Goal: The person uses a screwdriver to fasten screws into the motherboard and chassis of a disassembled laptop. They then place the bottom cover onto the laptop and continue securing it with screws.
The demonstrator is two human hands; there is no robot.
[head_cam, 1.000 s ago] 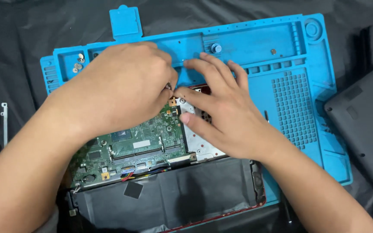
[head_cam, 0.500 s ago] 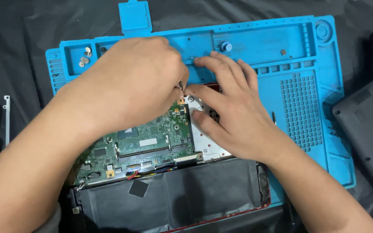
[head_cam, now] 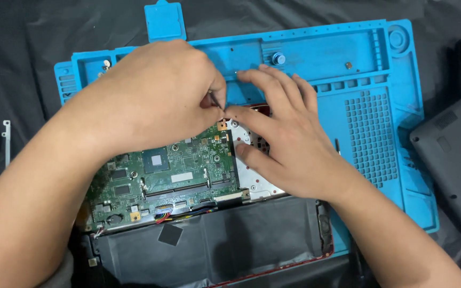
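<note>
Landmark = green circuit board (head_cam: 169, 178), lying in an opened laptop on a blue work mat (head_cam: 369, 69). Far left of board: small white bracket (head_cam: 6, 140) on black cloth. Left hand (head_cam: 156, 98) over board's top edge, fingers pinched tight on a thin metal tool (head_cam: 215, 100), tip down near board's top-right corner. Right hand (head_cam: 286, 141) just right of board, fingers spread flat, resting on the silver plate (head_cam: 254, 178) beside it. Below board: black battery (head_cam: 214, 242). Far right of board: dark laptop cover (head_cam: 454, 160).
</note>
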